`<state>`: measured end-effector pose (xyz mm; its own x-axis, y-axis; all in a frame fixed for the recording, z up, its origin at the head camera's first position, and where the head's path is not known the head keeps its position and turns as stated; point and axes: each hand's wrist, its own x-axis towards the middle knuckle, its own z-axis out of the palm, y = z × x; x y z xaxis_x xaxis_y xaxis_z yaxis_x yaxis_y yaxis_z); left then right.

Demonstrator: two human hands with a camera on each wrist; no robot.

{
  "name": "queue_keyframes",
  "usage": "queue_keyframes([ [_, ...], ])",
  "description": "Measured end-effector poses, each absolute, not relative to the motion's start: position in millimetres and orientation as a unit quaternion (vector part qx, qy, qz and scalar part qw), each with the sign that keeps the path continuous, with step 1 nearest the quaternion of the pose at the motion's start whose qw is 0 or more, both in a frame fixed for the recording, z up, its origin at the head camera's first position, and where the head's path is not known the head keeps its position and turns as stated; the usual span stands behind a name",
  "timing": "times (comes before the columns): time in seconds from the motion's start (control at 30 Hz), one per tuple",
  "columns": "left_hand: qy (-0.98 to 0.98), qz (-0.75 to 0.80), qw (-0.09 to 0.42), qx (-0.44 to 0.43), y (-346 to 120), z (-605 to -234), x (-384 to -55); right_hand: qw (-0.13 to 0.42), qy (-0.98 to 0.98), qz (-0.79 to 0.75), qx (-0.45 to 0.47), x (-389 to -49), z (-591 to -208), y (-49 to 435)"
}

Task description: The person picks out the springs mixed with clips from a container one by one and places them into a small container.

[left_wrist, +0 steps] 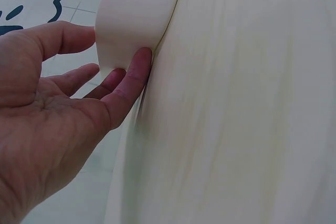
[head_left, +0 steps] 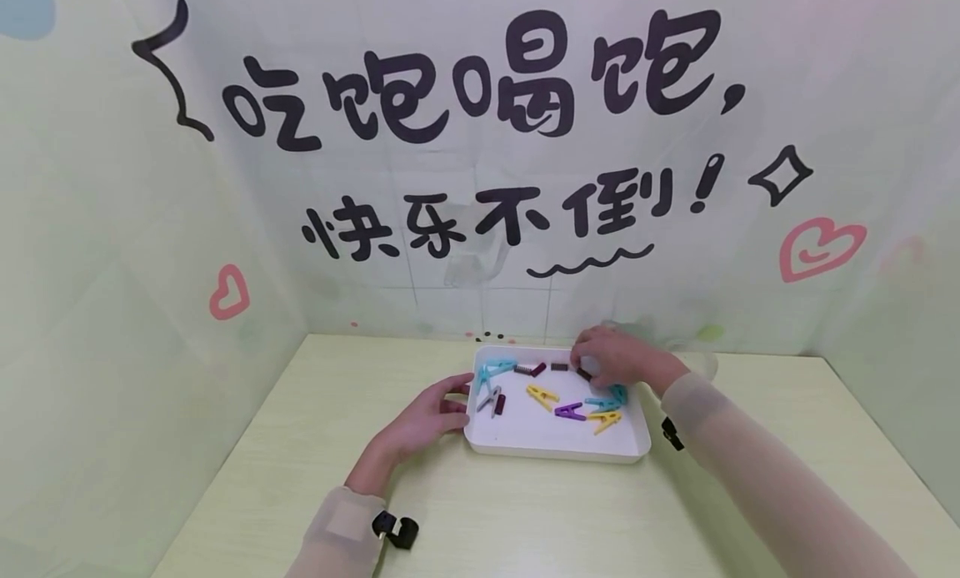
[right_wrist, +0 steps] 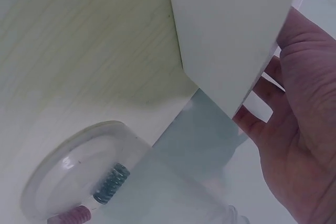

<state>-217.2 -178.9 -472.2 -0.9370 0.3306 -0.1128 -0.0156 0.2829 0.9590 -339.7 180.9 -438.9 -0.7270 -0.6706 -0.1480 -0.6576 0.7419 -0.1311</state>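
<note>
In the head view a white tray (head_left: 555, 454) holds several clothespins, among them a yellow clothespin (head_left: 542, 395), a purple clothespin (head_left: 570, 411) and a grey clothespin (head_left: 491, 401). Small dark ribbed cylinders lie among them, such as this ribbed cylinder (head_left: 559, 367). My left hand (head_left: 423, 419) touches the tray's left side with loosely spread fingers. The left wrist view has its fingertips (left_wrist: 139, 61) right at the wall. My right hand (head_left: 618, 357) reaches over the far right corner, fingers close around a dark ribbed cylinder (head_left: 584, 374). The tray wall hides those fingertips in the right wrist view; I cannot tell whether they pinch it.
Behind the right hand lies a clear jar (right_wrist: 184, 182) on its side, with a dark green coil (right_wrist: 111, 183) and a reddish coil (right_wrist: 70, 216) inside. The pale wooden table (head_left: 525, 520) meets a printed curtain (head_left: 465, 303) at the back and sides.
</note>
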Motion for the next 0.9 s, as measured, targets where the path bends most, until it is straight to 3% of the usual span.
queue_keyframes([
  [0.33, 0.785, 0.592, 0.149, 0.107, -180.3, -472.9, -216.8, 0.089, 0.926, -0.047, -0.365, -337.9, -432.1, 181.2],
  [0.9, 0.786, 0.593, 0.143, 0.103, -179.0, -474.4, -217.0, 0.106, 0.914, -0.237, -0.312, -321.1, -398.5, 204.5],
])
